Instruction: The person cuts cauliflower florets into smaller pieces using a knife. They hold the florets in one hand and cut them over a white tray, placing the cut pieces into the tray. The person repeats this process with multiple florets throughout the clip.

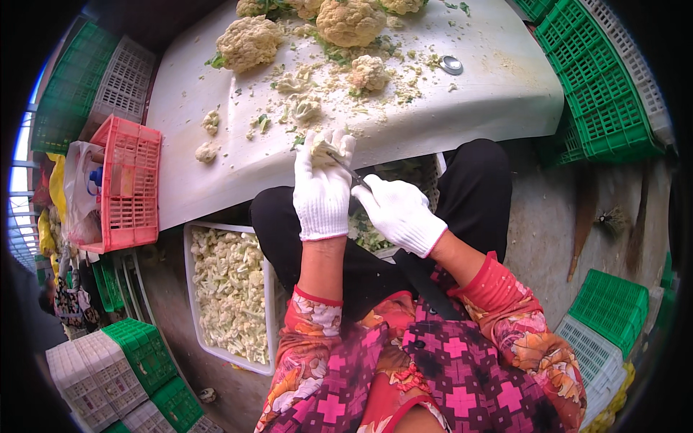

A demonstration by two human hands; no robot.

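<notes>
My left hand (325, 187), in a white knit glove, holds a cauliflower piece (324, 149) palm up over the table's near edge. My right hand (398, 211), gloved alike, grips a small knife (349, 170) whose blade touches or nearly touches that piece. Beyond my hands, cut cauliflower florets (306, 108) and crumbs lie on the white-covered table (460, 113). A smaller head (369, 73) sits farther back, with large cauliflower heads (351, 21) behind it. Two small florets (206, 152) lie to the left. The blade's tip is partly hidden by the piece.
A white crate of cut florets (230, 292) stands left of my legs. Another crate (373, 233) with greenish trimmings is between my knees. A pink crate (130, 184) adjoins the table's left side; green crates (595, 81) stand right. A round metal object (451, 65) lies on the table.
</notes>
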